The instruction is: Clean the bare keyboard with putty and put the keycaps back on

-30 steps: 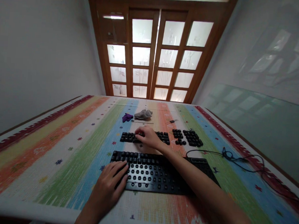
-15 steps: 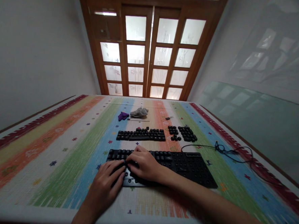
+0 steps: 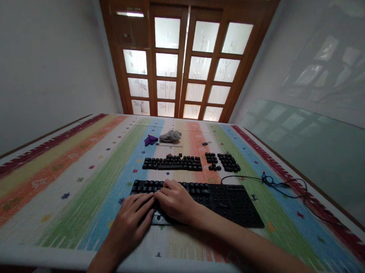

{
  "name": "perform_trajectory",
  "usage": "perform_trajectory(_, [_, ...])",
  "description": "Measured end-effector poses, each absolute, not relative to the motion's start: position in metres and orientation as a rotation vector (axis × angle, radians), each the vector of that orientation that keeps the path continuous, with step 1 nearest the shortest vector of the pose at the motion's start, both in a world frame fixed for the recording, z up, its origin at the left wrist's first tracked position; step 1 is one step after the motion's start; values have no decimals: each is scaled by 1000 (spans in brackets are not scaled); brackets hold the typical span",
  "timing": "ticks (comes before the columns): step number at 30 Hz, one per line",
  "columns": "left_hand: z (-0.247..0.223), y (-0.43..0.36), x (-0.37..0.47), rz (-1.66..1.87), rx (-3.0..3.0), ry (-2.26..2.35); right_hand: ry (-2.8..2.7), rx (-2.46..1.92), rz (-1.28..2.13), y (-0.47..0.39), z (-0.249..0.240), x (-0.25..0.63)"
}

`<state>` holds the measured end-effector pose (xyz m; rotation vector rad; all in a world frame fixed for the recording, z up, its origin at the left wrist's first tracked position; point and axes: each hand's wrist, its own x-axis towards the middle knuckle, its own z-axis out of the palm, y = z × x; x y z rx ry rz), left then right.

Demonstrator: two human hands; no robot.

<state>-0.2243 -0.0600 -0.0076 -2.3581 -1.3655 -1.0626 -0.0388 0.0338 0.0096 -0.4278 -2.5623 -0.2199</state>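
A black keyboard (image 3: 227,205) lies near the table's front edge, many keycaps off its right and near-left parts and a row of caps along its far edge. My left hand (image 3: 132,216) rests over its left end, fingers stretched out and thumb on the bare near part. Right beside its fingertips, my right hand (image 3: 175,202) is closed over the same left area, fingers curled down. Whatever those curled fingers grip is hidden beneath them. Beyond the keyboard, loose black keycaps (image 3: 171,164) stand in rows, with a second group of keycaps (image 3: 228,162) to the right.
The keyboard's cable (image 3: 271,181) loops off to the right. Farther back lie a purple cloth (image 3: 150,140), a grey cloth (image 3: 170,136), a thin stick (image 3: 171,145) and a small dark object with metal prongs (image 3: 205,143). A striped cloth (image 3: 82,196) covers the table.
My right hand's fingers have curled in more and closed the small gap beside the left fingertips. The left hand stays almost where it was; the keycap groups have not moved.
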Motion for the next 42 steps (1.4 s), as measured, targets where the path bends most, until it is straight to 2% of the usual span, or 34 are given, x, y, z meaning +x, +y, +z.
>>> perform_trajectory(7, [-10,-59,-222,-953,-2341,-1372,-2704,-416,-344,27,23,-42])
perform_trajectory(15, [-11,-59,-224,-923,-2335,-1396,-2646,-234,-845,5,21,-48])
perform_trajectory(22, [-13,-58,-226,-884,-2315,-1376,-2720,-202,-873,3,14,-60])
perform_trajectory(29, [-17,-58,-226,-884,-2321,-1354,-2784,-227,-681,7,16,-56])
perform_trajectory(36, [-17,-58,-224,-750,-2363,-1338,-2895,-386,17,60,56,-23])
perform_trajectory(42, [-16,-57,-224,-728,-2349,-1321,-2776,-707,210,124,57,-5])
